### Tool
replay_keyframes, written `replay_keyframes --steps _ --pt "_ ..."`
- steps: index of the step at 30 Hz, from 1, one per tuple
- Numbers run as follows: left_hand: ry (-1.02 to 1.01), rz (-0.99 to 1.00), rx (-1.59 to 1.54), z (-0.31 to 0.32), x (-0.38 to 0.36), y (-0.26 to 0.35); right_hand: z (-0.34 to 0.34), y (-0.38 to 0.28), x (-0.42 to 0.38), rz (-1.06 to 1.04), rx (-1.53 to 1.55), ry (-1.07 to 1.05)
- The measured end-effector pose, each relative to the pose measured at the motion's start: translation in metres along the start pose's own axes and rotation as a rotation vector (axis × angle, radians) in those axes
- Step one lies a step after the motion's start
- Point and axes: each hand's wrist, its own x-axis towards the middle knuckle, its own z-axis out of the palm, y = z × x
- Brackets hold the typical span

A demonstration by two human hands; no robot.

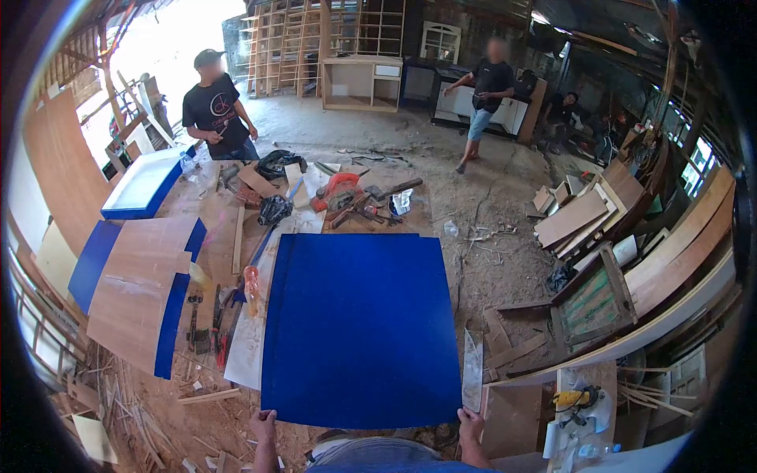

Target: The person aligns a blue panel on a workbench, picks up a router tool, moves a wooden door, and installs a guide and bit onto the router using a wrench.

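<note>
A large blue panel [363,331] spans the near end of the workbench, directly in front of my body. My left hand [264,426] grips its near left corner, thumb on top. At the near right corner, my right hand [471,426] is closed on the panel's edge. The undersides of both hands' fingers are hidden. Just left of the panel lie a white board [250,359] and an orange-capped clear bottle [251,290]. A narrow pale strip [472,370] lies close to the panel's right edge, above my right hand.
Tools and an orange power tool [341,191] lie beyond the panel. Wood-faced boards with blue edges [142,292] rest at left. One person [217,110] stands past the bench; another [482,98] walks at the back. An old frame [593,303] and stacked boards [579,217] are at right.
</note>
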Motion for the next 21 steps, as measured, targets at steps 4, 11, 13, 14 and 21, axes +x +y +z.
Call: replay_keyframes --steps 4,11,13,14,21 --pt "-0.026 -0.033 -0.178 0.011 0.021 -0.051 0.003 0.005 -0.002 0.139 0.221 0.004" --pt "-0.005 0.094 0.050 0.018 0.010 -0.052 -0.006 -0.025 -0.020 -0.262 -0.379 -0.051" --pt "0.053 0.149 0.167 0.016 -0.014 -0.018 0.001 -0.022 -0.017 -0.614 -0.751 -0.044" --pt "0.080 0.178 0.227 0.015 -0.023 -0.003 0.008 -0.026 -0.021 -0.640 -0.785 -0.108" --pt "0.147 0.312 0.125 0.026 0.008 -0.058 0.087 -0.073 -0.060 -0.958 -0.846 -0.504"
